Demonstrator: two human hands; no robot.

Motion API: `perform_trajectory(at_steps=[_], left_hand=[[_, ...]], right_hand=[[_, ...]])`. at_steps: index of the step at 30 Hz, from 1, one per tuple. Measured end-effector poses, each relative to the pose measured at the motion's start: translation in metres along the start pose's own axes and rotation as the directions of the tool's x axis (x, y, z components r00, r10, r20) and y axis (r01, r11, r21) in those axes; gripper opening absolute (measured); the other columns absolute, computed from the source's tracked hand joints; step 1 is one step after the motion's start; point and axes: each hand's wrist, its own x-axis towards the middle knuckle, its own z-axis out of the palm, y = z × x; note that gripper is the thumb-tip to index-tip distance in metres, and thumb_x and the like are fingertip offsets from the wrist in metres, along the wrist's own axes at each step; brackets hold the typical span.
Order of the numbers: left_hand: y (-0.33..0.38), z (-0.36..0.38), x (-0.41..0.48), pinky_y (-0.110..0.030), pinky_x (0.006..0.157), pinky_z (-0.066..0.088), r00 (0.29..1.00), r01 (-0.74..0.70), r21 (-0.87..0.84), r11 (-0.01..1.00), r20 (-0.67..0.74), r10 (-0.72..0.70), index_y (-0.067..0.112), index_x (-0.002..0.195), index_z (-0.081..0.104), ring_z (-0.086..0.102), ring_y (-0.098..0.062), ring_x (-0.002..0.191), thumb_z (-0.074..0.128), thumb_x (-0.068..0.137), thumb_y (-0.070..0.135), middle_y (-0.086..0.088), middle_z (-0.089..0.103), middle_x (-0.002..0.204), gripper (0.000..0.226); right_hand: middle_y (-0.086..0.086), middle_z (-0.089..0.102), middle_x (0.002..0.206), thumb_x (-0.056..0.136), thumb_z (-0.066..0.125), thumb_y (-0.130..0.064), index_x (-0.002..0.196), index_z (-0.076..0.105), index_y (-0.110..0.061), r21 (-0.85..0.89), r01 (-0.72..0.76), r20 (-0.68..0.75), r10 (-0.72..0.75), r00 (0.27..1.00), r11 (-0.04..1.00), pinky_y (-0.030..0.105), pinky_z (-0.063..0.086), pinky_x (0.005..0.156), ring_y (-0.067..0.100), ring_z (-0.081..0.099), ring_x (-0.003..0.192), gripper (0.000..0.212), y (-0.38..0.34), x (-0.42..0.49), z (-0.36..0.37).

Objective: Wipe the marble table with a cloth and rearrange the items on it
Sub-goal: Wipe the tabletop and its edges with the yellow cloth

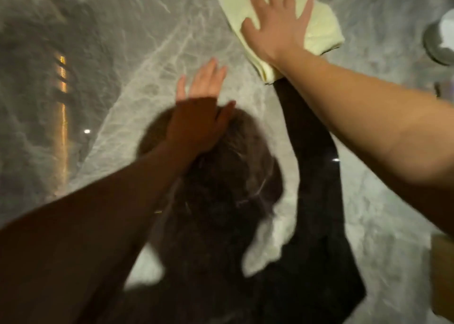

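Note:
A grey marble table with white veins fills the view. A pale yellow folded cloth lies on it at the top right. My right hand presses flat on the cloth with fingers spread, not gripping it. My left hand rests flat on the bare marble near the middle, fingers together and extended, partly in shadow, holding nothing. My own dark shadow and reflection cover the table's lower middle.
A round grey object with a white top stands at the right edge. A tan boxy shape sits at the lower right corner. Warm light reflections streak the marble on the left.

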Motion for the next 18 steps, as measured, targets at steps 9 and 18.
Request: perform_trajectory(at_steps=[9, 18], left_hand=[[0.018, -0.01, -0.038, -0.055, 0.114, 0.013, 0.984, -0.112, 0.037, 0.993, 0.146, 0.106, 0.016, 0.137, 0.036, 0.017, -0.031, 0.144, 0.036, 0.092, 0.036, -0.011, 0.026, 0.153, 0.049], [-0.026, -0.046, -0.126, -0.052, 0.115, 0.005, 0.887, -0.378, 0.088, 0.922, 0.318, 0.334, 0.018, 0.146, 0.025, 0.01, -0.024, 0.147, 0.022, 0.092, 0.048, -0.005, 0.019, 0.158, 0.062]], right_hand=[[0.003, 0.019, 0.159, 0.087, 0.033, -0.05, 0.149, 0.028, -0.033, 0.027, -0.044, 0.028, 0.043, 0.999, 0.999, 0.062, 0.003, 0.11, 0.031, 0.011, 0.147, 0.064, 0.006, -0.304, 0.019], [0.0, 0.021, 0.159, 0.091, 0.032, -0.052, 0.149, 0.023, -0.037, 0.023, -0.232, 0.159, 0.226, 0.961, 0.972, 0.056, 0.006, 0.114, 0.025, 0.008, 0.148, 0.061, -0.054, -0.527, 0.023]])
